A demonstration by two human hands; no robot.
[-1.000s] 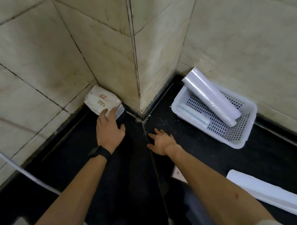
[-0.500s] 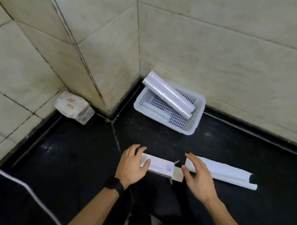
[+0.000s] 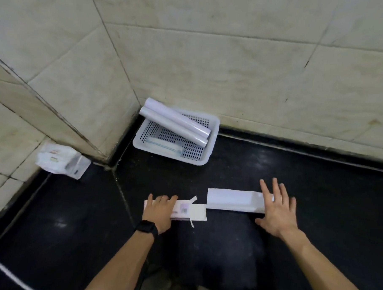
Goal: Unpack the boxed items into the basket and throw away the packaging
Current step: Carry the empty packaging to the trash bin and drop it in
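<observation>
A long white box (image 3: 183,211) with a barcode lies on the black floor, its end flaps open toward the right. My left hand (image 3: 159,211) is clamped on its left end. A white wrapped roll (image 3: 234,200) lies just right of the open flaps. My right hand (image 3: 276,211) rests on the roll's right end with fingers spread. A white perforated basket (image 3: 212,143) stands in the wall corner behind. It holds two white rolls (image 3: 176,124) lying across it and a flat clear packet (image 3: 164,147).
A crumpled white plastic bag (image 3: 60,160) lies by the tiled wall at the left. Beige tiled walls close off the back and left. A white cable (image 3: 3,270) crosses the lower-left corner. My dark-clothed knees are below the box.
My left hand left the plastic bag and took hold of the box. My right hand slid along the roll to its right end. The view swung right and down.
</observation>
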